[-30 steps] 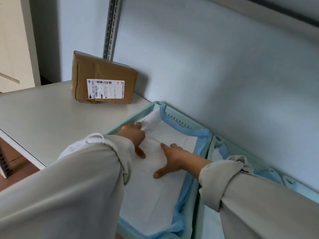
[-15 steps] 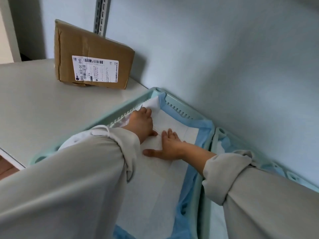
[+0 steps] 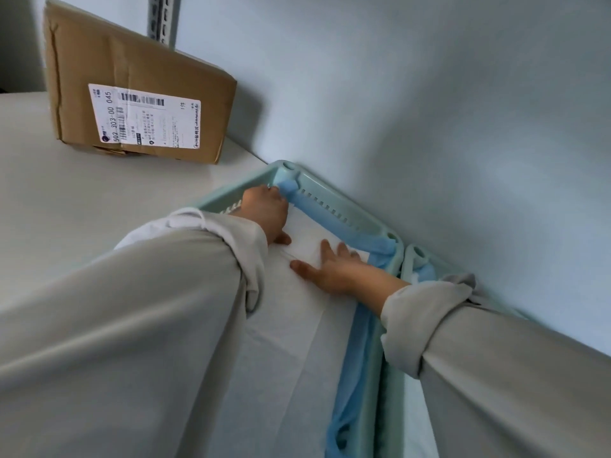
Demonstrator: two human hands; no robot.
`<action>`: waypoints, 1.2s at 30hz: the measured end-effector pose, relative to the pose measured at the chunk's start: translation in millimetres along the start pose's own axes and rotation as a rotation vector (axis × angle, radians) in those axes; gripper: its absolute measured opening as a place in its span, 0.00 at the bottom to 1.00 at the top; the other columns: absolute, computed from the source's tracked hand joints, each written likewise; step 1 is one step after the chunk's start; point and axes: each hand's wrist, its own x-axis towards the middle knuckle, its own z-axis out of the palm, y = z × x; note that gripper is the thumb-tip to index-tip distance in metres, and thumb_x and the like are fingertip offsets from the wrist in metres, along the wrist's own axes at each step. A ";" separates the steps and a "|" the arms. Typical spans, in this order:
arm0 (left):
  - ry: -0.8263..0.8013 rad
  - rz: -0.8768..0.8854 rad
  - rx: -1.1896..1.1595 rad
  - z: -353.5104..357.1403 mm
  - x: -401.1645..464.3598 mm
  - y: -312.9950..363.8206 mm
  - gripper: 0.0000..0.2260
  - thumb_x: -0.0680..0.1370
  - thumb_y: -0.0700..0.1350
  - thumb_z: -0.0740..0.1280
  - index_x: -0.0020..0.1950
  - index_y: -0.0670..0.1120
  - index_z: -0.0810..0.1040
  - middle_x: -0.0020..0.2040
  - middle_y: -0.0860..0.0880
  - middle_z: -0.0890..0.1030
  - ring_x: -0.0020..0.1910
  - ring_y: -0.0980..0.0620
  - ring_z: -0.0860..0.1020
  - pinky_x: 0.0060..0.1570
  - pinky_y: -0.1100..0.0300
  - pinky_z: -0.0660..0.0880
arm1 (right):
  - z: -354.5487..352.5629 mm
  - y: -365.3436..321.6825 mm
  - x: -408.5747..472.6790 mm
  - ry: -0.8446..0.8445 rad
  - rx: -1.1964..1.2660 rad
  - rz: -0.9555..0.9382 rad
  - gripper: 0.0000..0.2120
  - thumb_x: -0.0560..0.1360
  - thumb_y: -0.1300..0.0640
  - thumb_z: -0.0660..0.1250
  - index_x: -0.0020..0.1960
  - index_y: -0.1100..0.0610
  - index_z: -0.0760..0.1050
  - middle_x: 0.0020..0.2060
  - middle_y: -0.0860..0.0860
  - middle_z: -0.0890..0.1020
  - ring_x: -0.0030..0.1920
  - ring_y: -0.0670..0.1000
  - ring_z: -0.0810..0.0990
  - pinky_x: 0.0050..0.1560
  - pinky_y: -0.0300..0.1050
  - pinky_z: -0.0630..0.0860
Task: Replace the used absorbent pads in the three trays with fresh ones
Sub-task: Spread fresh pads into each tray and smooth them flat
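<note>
Grip: left hand [image 3: 266, 209] pinches the pad's blue border at the far-left corner of the tray [image 3: 334, 196]; right hand [image 3: 330, 267] lies flat, fingers straight, pressing the pad, holding nothing.
Table [image 3: 99, 200]: carries the tray, which sits against the wall.
Box [image 3: 139, 94]: cardboard, beyond the tray's far-left corner, apart from it.
Tray: pale green, long axis running from the person toward the wall.
Second tray [image 3: 418, 256]: touching the first tray's right side, already lined.
Pad [image 3: 297, 325]: white with a blue border, spread inside the tray.
Key relation: untucked border lies along the tray's far and right walls; the right hand looks nearer.
</note>
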 end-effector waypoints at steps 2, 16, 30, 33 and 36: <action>-0.051 0.043 0.037 2.1 4.9 -0.7 0.36 0.75 0.64 0.61 0.74 0.41 0.62 0.74 0.42 0.62 0.73 0.44 0.62 0.67 0.53 0.66 | -1.1 7.4 5.0 -0.016 -0.025 -0.059 0.50 0.66 0.21 0.45 0.77 0.48 0.33 0.77 0.53 0.37 0.77 0.60 0.39 0.75 0.64 0.43; -0.269 0.028 -0.034 12.4 -4.3 11.3 0.29 0.80 0.60 0.51 0.78 0.55 0.44 0.79 0.47 0.43 0.77 0.40 0.46 0.75 0.42 0.50 | 10.4 4.8 -4.4 0.074 0.016 -0.027 0.42 0.73 0.27 0.45 0.78 0.49 0.39 0.77 0.59 0.44 0.76 0.65 0.49 0.74 0.62 0.52; -0.430 -0.044 -0.043 -18.3 -166.5 -5.2 0.38 0.76 0.62 0.63 0.78 0.44 0.55 0.76 0.39 0.59 0.73 0.39 0.63 0.71 0.48 0.60 | 17.2 -25.3 -117.7 -0.125 -0.060 -0.055 0.41 0.78 0.37 0.55 0.78 0.60 0.43 0.76 0.61 0.53 0.75 0.62 0.56 0.74 0.54 0.56; -0.489 -0.057 0.023 -28.0 -183.8 -3.8 0.42 0.73 0.64 0.65 0.78 0.44 0.52 0.76 0.39 0.57 0.73 0.39 0.62 0.71 0.48 0.60 | 13.5 -33.6 -144.8 -0.271 -0.106 -0.264 0.50 0.71 0.33 0.64 0.78 0.51 0.37 0.78 0.56 0.48 0.76 0.60 0.54 0.75 0.56 0.55; -0.505 -0.121 -0.085 -18.9 -198.7 -8.0 0.50 0.69 0.66 0.68 0.79 0.49 0.41 0.78 0.41 0.45 0.76 0.34 0.51 0.72 0.41 0.56 | 38.8 -20.8 -157.0 -0.270 -0.207 -0.271 0.51 0.75 0.47 0.68 0.75 0.45 0.28 0.76 0.56 0.34 0.77 0.62 0.42 0.75 0.61 0.49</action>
